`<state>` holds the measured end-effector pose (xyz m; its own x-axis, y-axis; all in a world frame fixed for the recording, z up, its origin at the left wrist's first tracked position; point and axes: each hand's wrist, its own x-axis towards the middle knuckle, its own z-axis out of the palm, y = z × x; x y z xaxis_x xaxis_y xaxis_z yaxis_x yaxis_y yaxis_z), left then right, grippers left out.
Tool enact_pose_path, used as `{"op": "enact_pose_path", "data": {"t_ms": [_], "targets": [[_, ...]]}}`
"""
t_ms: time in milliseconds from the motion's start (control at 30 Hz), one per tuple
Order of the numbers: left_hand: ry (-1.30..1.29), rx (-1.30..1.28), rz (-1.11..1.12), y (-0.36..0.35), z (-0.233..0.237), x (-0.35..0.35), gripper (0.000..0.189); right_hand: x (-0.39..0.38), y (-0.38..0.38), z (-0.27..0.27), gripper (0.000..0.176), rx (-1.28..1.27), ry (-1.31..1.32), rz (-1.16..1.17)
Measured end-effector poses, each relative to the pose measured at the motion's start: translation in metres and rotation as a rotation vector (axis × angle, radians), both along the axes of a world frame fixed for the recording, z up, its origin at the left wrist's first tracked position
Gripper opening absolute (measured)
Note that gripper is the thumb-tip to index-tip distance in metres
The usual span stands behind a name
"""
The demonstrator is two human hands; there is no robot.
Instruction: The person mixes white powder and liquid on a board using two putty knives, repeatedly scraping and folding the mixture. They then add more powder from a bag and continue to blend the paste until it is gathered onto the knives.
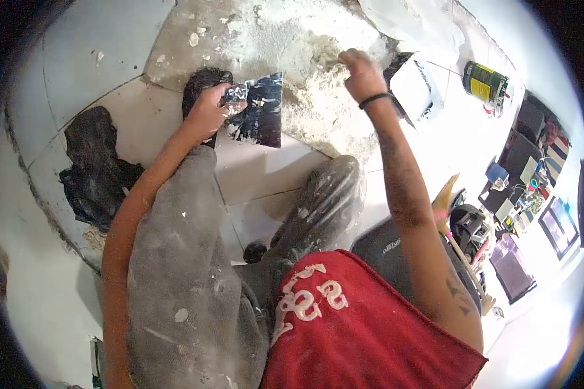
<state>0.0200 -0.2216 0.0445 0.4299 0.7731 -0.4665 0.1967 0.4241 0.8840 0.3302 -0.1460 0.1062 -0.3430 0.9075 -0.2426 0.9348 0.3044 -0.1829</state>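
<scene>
My left hand [207, 111] is closed around the handle of a wide putty knife [263, 113], whose dark blade is smeared with whitish paste and points to the right. My right hand [365, 76] has its fingers drawn together above a dusty sheet [175, 61] on the floor. Whether anything small is between those fingers, I cannot make out. Pale powder or paste [334, 107] lies on the sheet below and left of the right hand. A white panel with dark lettering [416, 91] lies just right of the right wrist.
Crumpled black plastic [94, 168] lies on the tiles at the left. A green and yellow can [486, 83] stands at the upper right. A broom [457, 243] and a dark case [392, 249] are beside the right arm, with assorted household items farther right.
</scene>
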Motion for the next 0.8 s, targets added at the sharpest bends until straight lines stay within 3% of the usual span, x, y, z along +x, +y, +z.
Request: {"op": "enact_pose_path", "data": {"t_ms": [67, 100, 133, 267, 333, 367, 433, 533, 667, 800], "targets": [[-0.031, -0.037, 0.019, 0.002, -0.001, 0.0, 0.022, -0.007, -0.022, -0.014, 0.039, 0.155, -0.015, 0.147], [-0.019, -0.055, 0.016, 0.002, 0.0, -0.001, 0.022, -0.005, -0.023, -0.008, 0.04, -0.062, -0.024, 0.083], [-0.056, -0.078, 0.077, -0.001, -0.003, 0.0, 0.021, -0.004, -0.011, -0.007, 0.039, -0.058, -0.004, 0.096], [0.076, 0.003, -0.046, 0.009, 0.023, 0.0, 0.024, -0.004, 0.005, 0.014, 0.035, -0.014, 0.073, 0.053], [-0.002, -0.028, 0.022, 0.003, 0.011, 0.001, 0.024, -0.002, -0.013, -0.018, 0.029, 0.05, 0.02, -0.008], [0.003, -0.05, 0.034, 0.0, 0.005, 0.0, 0.023, -0.008, -0.019, -0.014, 0.028, 0.032, -0.144, 0.134], [-0.09, -0.024, 0.124, -0.004, -0.007, 0.0, 0.028, -0.004, -0.012, -0.009, 0.028, -0.077, -0.035, 0.072], [0.113, 0.054, -0.029, 0.006, 0.011, -0.001, 0.031, 0.0, 0.011, 0.006, 0.027, -0.087, -0.011, 0.053], [0.026, -0.007, -0.002, 0.002, 0.006, -0.001, 0.026, -0.004, -0.016, -0.017, 0.038, 0.138, 0.004, 0.093], [0.054, 0.031, -0.005, 0.001, -0.004, -0.002, 0.022, 0.002, 0.008, 0.006, 0.034, -0.043, -0.013, 0.064]]}}
